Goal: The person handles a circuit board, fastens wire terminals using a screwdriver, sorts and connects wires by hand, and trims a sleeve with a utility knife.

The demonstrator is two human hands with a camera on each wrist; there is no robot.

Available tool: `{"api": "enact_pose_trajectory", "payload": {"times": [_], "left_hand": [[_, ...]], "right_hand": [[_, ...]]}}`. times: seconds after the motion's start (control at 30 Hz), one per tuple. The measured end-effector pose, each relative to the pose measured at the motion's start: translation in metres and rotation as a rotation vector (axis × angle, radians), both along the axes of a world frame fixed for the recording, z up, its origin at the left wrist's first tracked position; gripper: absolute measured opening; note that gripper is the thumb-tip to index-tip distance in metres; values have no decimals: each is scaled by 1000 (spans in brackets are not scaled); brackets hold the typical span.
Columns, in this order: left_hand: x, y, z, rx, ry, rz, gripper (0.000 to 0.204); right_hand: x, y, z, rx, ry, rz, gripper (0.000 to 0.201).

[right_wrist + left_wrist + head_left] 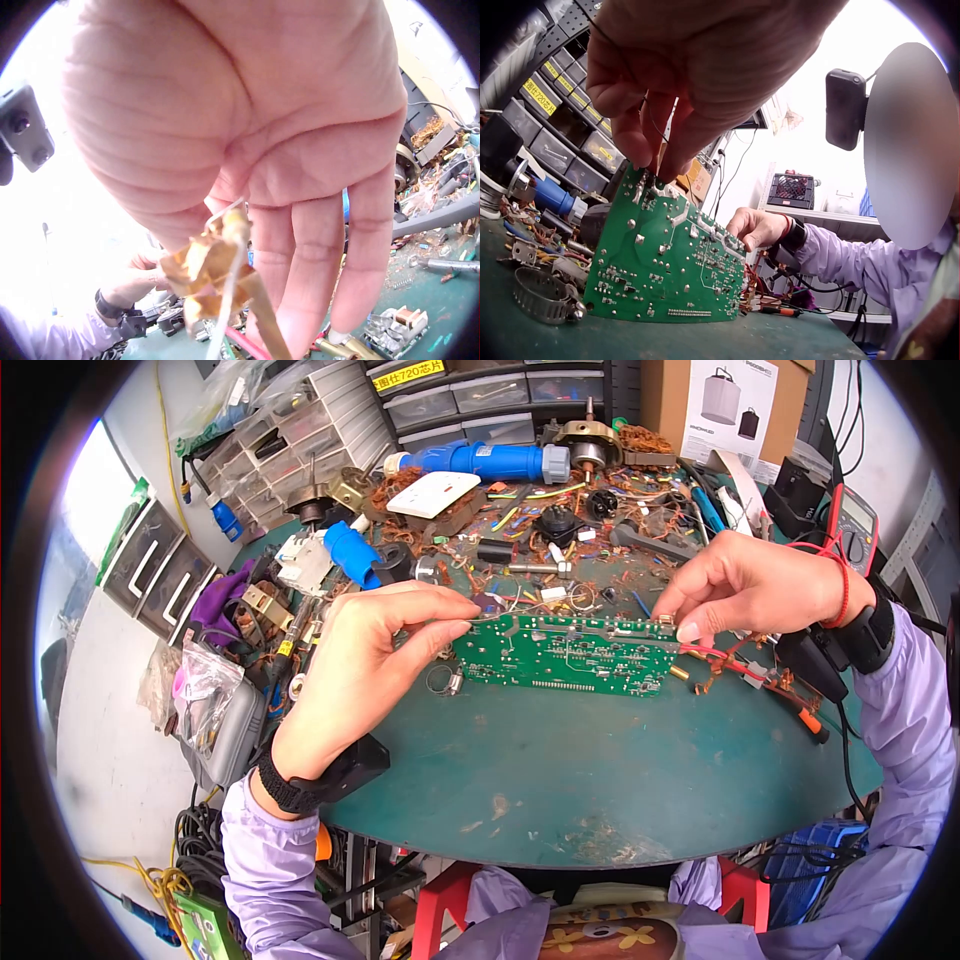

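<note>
A green circuit board (575, 660) stands on its long edge on the table, its soldered side toward me. My left hand (375, 645) pinches its upper left corner between thumb and fingers; in the left wrist view a thin dark wire (615, 49) runs up past those fingers. At the upper right corner my right hand (755, 585) grips the board's edge with thumb and forefinger. Red wires (725, 657) lead off from beside that corner. Seen in the right wrist view, a bent copper-coloured strip (210, 277) sits under the palm and hides the fingertips.
A hose clamp (547, 296) lies by the board's left end. Wire scraps, a blue plug (480, 460) and a white plate (433, 493) clutter the back. To the right are an orange-handled tool (812, 723) and a multimeter (855, 525). The table's rounded front edge (600, 860) is near me.
</note>
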State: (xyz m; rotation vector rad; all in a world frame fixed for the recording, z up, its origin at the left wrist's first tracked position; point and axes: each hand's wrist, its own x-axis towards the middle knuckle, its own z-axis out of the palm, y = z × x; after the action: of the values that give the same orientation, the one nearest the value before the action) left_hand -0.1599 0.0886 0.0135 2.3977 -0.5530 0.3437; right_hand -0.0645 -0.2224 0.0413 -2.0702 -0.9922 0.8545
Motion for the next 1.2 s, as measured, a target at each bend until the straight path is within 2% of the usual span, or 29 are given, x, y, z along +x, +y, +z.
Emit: {"api": "enact_pose_trajectory", "payload": {"times": [0.6, 1.1, 1.2], "left_hand": [[-4, 0, 7, 37, 46, 17, 19], [-4, 0, 8, 16, 99, 51, 19], [-2, 2, 4, 31, 29, 10, 19]], "right_hand": [[0, -1, -2, 35, 39, -14, 31], [-4, 0, 1, 15, -32, 20, 27], [-4, 0, 1, 12, -46, 35, 29]]}}
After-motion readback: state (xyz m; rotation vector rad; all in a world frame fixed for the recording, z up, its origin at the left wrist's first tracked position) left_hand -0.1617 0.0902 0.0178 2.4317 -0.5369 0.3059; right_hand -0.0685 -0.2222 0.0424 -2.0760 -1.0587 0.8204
